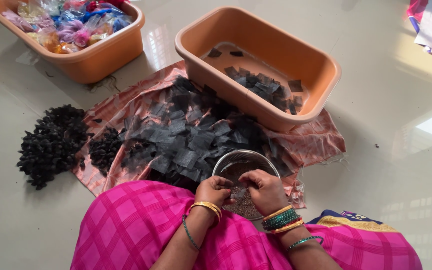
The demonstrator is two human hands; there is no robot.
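A person in a pink checked garment works both hands over a round steel bowl (246,172) that sits on the floor at the lap's edge. The left hand (216,191) is curled nearly closed, fingertips pinched on a small dark mesh square (238,191) held just above the bowl's brownish grains; the right hand (266,191) is likewise bent inward, its fingers gripping the same square from the other side, so the two hands touch at the middle. One gold bangle circles the left wrist, and a stack of green and gold ones the right (the exact number is too blurred to count).

Directly beyond the bowl, a heap of dark mesh squares (186,135), far too many to count, lies on a peach striped cloth (311,142) spread across the pale floor (386,165). Two orange plastic tubs stand past the heap: the nearer tub (321,95), just beyond the bowl and resting on the cloth, holds a scattered layer of more squares; the far tub (101,57), well to the left of the bowl, is filled with colourful small packets. Left of the bowl, two piles of small black bundles (51,145) lie side by side, one on the floor, one on the cloth's edge.
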